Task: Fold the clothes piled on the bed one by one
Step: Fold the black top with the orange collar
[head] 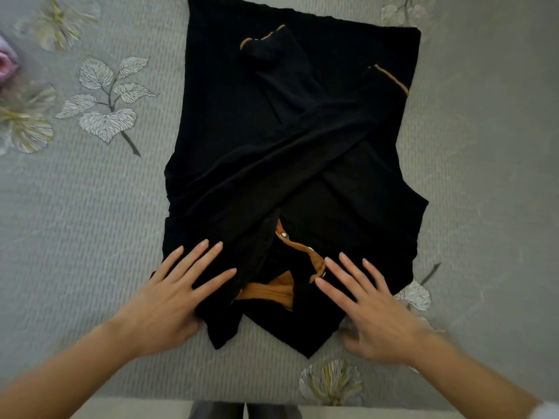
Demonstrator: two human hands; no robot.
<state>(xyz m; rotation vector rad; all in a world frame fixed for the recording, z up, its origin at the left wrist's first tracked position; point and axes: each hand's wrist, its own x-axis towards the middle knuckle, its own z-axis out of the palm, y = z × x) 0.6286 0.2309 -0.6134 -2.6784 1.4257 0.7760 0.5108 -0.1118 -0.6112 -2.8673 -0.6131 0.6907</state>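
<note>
The black shirt (230,122) lay flat on the bed (90,225), collar (272,290) between the fingers and crossed sleeves (305,137) beyond the fingertips. The left hand (169,297) and right hand (373,308) pressed it with fingers straight and spread, grasping nothing. Lifting that end unevenly could probably slide the loose sleeves apart.

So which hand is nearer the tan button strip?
Right. The right hand has fingertips beside the tan button strip; the left hand rests on the black shirt, farther left.
</note>
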